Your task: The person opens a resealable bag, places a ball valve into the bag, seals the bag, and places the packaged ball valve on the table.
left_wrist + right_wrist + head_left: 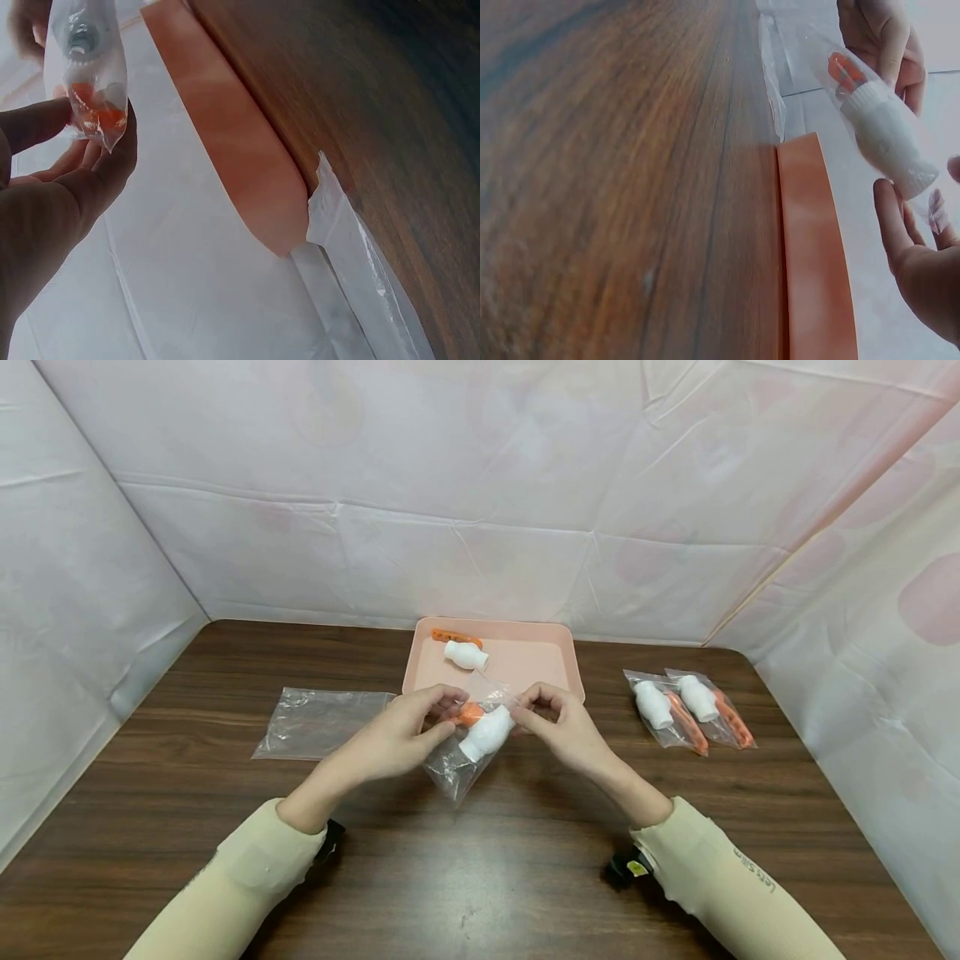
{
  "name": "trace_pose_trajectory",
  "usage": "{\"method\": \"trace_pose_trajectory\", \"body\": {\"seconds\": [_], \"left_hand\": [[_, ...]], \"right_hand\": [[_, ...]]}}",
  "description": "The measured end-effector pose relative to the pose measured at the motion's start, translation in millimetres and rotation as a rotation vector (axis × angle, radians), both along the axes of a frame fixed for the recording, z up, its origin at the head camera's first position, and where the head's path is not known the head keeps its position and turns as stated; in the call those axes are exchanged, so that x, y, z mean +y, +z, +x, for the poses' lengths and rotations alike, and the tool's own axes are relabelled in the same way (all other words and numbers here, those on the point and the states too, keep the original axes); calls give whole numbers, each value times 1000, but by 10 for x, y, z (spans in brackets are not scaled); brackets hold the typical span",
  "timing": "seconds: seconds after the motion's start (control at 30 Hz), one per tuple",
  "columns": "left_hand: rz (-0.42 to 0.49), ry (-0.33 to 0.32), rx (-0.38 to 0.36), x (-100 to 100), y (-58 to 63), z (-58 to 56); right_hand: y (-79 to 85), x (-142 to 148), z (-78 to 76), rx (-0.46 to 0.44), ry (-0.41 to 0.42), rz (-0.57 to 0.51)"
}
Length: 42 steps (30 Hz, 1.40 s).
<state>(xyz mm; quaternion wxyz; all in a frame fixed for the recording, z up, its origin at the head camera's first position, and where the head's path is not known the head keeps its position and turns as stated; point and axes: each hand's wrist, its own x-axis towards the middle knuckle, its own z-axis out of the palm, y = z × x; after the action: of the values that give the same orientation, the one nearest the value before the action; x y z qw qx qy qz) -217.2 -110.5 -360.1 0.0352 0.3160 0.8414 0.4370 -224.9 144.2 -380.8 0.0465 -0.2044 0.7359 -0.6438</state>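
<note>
A clear plastic bag (454,778) is held up between both hands over the table, just in front of the tray. Inside it lie a white bulged pipe fitting (487,735) and an orange piece (470,713). My left hand (405,727) pinches the bag at its left side, by the orange piece, between thumb and fingers. On the other side my right hand (566,731) pinches the bag's edge near one end of the fitting. In the right wrist view, ribbed ends show on the white fitting (885,135).
A pink tray (534,658) at the back holds another white fitting (467,655) and an orange handle (456,637). To the left lies a flat clear bag (318,718). Two filled bags, each with a white fitting (654,704) and an orange handle (733,718), lie at right.
</note>
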Motion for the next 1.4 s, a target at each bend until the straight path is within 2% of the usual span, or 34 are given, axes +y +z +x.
{"method": "trace_pose_trajectory", "body": {"seconds": [0.13,0.37,0.6,0.9,1.17,1.4], "left_hand": [[16,-16,23,21,0,11],[15,-19,54,64,-32,21],[34,-26,51,86,-34,32],[66,17,-24,118,-5,43],[58,63,-36,135,24,52],[170,102,-39,189,19,33]], "right_hand": [[12,-21,11,34,-48,45],[227,-94,140,32,-83,52],[237,-100,163,34,-94,0],[225,-104,176,105,-84,-73],[272,-108,211,143,-81,-46],[293,-130,248,155,-40,-15]]}}
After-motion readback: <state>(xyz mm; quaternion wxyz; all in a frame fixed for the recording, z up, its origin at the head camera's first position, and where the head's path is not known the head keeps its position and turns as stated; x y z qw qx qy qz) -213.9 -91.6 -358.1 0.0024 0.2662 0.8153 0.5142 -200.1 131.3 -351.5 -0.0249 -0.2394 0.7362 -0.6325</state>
